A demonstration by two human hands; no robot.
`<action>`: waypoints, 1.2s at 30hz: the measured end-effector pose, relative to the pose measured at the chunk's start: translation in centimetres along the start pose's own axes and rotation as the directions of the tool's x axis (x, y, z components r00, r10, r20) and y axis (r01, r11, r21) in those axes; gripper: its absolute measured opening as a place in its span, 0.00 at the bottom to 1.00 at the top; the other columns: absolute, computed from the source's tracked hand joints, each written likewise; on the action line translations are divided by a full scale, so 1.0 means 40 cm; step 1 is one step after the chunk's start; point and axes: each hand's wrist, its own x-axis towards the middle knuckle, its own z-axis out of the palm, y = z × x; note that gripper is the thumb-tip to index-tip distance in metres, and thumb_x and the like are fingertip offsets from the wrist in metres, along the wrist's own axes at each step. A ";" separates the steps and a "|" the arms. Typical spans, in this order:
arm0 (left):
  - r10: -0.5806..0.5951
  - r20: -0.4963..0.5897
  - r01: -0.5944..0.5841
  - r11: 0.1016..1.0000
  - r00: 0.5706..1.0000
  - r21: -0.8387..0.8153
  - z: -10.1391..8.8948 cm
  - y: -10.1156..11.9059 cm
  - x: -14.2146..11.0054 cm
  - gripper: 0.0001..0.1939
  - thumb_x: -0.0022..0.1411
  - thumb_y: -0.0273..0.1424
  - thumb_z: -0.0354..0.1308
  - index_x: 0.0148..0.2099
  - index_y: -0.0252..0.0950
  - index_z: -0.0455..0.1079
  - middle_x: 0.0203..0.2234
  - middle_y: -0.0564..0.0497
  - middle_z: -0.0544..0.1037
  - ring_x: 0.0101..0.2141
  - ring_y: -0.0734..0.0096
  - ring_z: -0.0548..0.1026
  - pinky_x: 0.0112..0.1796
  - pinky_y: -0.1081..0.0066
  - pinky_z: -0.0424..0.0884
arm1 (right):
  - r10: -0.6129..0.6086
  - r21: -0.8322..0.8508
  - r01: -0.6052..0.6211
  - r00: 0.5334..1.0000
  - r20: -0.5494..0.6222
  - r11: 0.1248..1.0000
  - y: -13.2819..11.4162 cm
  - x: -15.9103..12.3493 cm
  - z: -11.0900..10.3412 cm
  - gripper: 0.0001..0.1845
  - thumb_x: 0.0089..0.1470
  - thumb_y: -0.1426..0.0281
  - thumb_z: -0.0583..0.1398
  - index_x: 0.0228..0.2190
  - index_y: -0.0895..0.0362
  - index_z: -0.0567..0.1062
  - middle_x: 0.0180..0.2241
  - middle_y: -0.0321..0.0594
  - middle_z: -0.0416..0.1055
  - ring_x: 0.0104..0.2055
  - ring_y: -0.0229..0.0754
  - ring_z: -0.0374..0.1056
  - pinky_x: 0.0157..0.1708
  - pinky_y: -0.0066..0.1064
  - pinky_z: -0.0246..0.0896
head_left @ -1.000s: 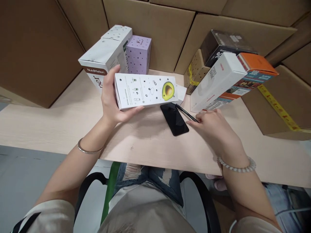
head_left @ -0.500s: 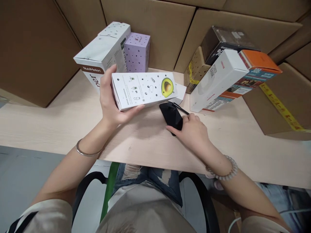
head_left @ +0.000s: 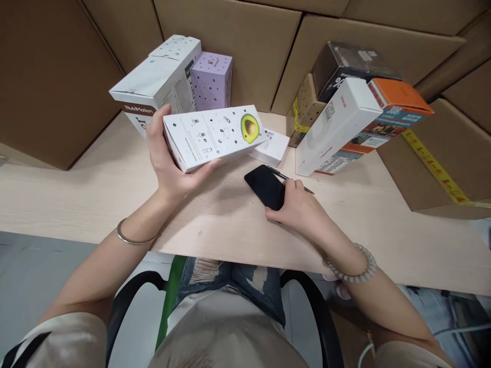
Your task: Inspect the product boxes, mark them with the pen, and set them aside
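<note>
My left hand (head_left: 169, 158) is wrapped round the near end of a white box (head_left: 215, 135) with an avocado picture, holding it tilted above the table. With its thumb and fingers, my right hand (head_left: 301, 204) grips the lower end of a black smartphone (head_left: 266, 186), whose far end appears slightly raised. A dark pen (head_left: 278, 173) lies on the table just beyond the phone, partly hidden by my right hand. Behind the avocado box, a small white box (head_left: 273, 148) lies flat, partly covered from view.
At the back left stand a large white NutriMotion box (head_left: 153, 76) and a lilac box (head_left: 211, 82). On the right are a white power bank box (head_left: 337, 125), an orange-topped box (head_left: 401, 97), a black box (head_left: 353, 66) and a small brown box (head_left: 303, 112). Cardboard cartons (head_left: 230, 46) wall the table (head_left: 226, 230).
My right hand has moved left from the pen and taken hold of the phone. My left hand has tilted the avocado box, its far end rising and uncovering more of the small white box.
</note>
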 end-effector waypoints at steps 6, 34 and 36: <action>-0.006 -0.040 0.007 1.000 0.999 0.010 0.011 -0.005 -0.002 0.53 0.62 0.65 0.63 0.77 0.48 0.46 0.73 0.44 0.61 0.72 0.38 0.61 0.73 0.32 0.55 | -0.107 0.003 0.107 0.994 -0.004 0.994 0.006 -0.006 -0.008 0.37 0.52 0.55 0.66 0.58 0.59 0.67 0.59 0.64 0.73 0.51 0.72 0.79 0.45 0.55 0.75; -0.064 0.077 0.060 0.997 0.995 0.048 0.051 -0.018 -0.036 0.69 0.45 0.73 0.68 0.77 0.57 0.37 0.70 0.40 0.62 0.71 0.27 0.59 0.68 0.26 0.57 | -0.150 0.363 0.624 0.616 -0.773 0.692 0.082 0.002 0.015 0.54 0.47 0.50 0.69 0.68 0.43 0.51 0.64 0.53 0.63 0.68 0.69 0.67 0.61 0.67 0.72; -0.085 0.100 0.079 0.995 0.991 0.064 0.046 -0.015 -0.033 0.69 0.46 0.74 0.67 0.78 0.55 0.38 0.70 0.40 0.62 0.71 0.28 0.59 0.69 0.26 0.56 | -0.152 0.356 0.628 0.609 -0.779 0.692 0.079 0.005 0.017 0.53 0.48 0.48 0.67 0.67 0.45 0.51 0.64 0.54 0.62 0.69 0.68 0.67 0.62 0.67 0.72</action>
